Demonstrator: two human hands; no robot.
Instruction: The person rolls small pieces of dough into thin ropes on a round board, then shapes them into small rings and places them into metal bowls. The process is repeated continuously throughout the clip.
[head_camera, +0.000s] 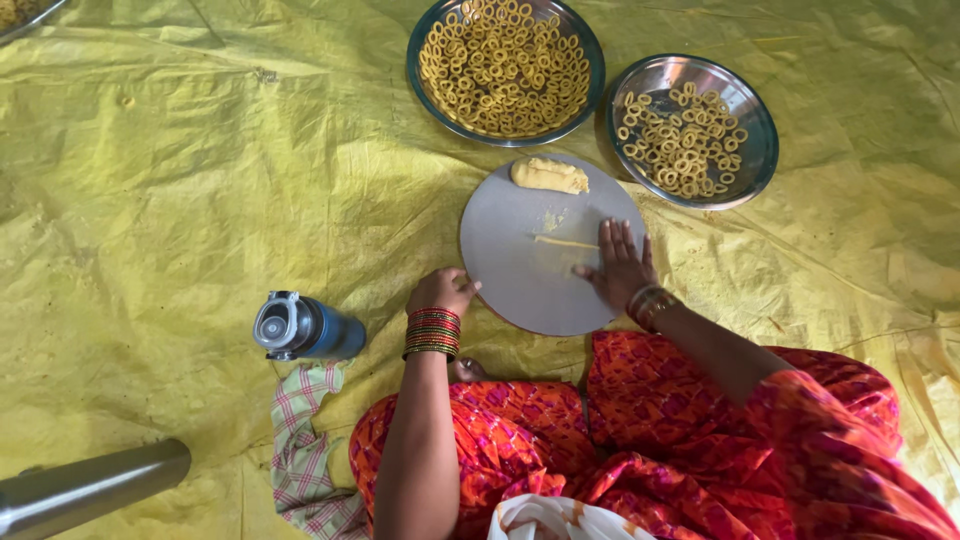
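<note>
A round grey board (510, 260) lies on the yellow sheet in front of me. My right hand (618, 262) presses flat on it, fingers together, over the end of a thin dough rope (560, 241). My left hand (440, 291) rests curled against the board's left edge, holding nothing that I can see. A lump of yellow dough (549, 175) sits at the board's far edge.
Two steel plates of small dough rings stand beyond the board, a full one (430, 95) and a half-full one (755, 150). A blue bottle (305, 327) lies at left beside a checked cloth (305, 450). A steel cylinder (90, 487) is at bottom left.
</note>
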